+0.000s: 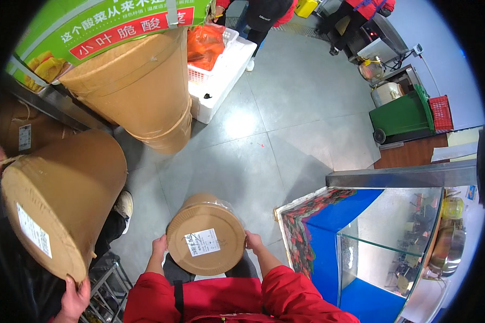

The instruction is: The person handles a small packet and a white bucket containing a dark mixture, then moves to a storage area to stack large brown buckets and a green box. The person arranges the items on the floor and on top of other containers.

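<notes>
A brown cardboard fibre drum (pixel 230 258) is in front of my body, its round ribbed lid facing up at me. A white paper label (pixel 202 242) with print and handwritten marks is stuck on the lid. My left hand (pixel 160 245) grips the drum's left side, and my right hand (pixel 253 240) grips the right side at about the same height. The fingers are partly hidden behind the drum. Clear tape shows near its far upper edge. To my left, a co-worker's two hands hold a larger cardboard drum (pixel 76 194), tilted, one of them near a rope handle.
Stacked cardboard drums (pixel 133 89) stand ahead left under a green printed box (pixel 109 24). Beyond are a white foam box (pixel 226 80) and a red bag (pixel 205 46). A glass tank (pixel 372 242) stands close on my right. A green wheeled bin (pixel 402 115) and people are farther off.
</notes>
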The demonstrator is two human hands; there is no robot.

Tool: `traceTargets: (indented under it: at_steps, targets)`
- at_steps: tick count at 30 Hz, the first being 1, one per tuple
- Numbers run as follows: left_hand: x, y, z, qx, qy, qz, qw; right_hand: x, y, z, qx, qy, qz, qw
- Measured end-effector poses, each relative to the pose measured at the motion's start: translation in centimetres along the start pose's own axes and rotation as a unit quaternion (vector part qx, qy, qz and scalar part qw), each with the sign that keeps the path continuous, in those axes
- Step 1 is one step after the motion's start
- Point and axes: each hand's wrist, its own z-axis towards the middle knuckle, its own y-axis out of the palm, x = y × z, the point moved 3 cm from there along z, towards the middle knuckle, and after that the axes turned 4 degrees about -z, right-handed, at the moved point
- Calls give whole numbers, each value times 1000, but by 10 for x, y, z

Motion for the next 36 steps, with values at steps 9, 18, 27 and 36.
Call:
traceTargets:
  at_steps: [9,18,27,36]
  targets:
    - [-9,0,13,-25,28,37,999,17,-2,17,27,-16,-82,996]
    - [-12,-1,7,-32,36,12,999,4,0,6,35,-44,-85,995]
    - [-27,-2,21,13,72,63,995,9,-7,17,-10,-126,-118,985]
    - [-25,-5,23,19,59,100,993,-15,8,-27,-53,7,78,995]
